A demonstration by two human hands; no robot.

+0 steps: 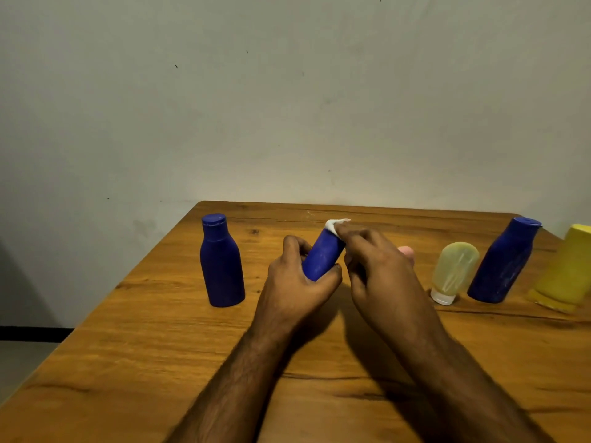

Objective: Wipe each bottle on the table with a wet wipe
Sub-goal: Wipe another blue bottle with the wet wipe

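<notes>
My left hand [299, 279] grips a blue bottle [323, 255] by its lower part and holds it tilted above the wooden table [160, 346]. My right hand [374, 260] pinches a white wet wipe [335, 223] against the bottle's top end. A second blue bottle [221, 262] stands upright to the left. On the right a clear yellowish bottle [454, 271] stands on its white cap, and a third blue bottle [505, 260] stands beside it. A yellow bottle [566, 270] is cut off at the right edge. A small pink thing [406, 250] peeks out behind my right hand.
A plain wall rises right behind the table's far edge. The table's left edge runs diagonally, with floor and a dark skirting strip [32, 334] beyond it. Bare wood lies between me and the bottles.
</notes>
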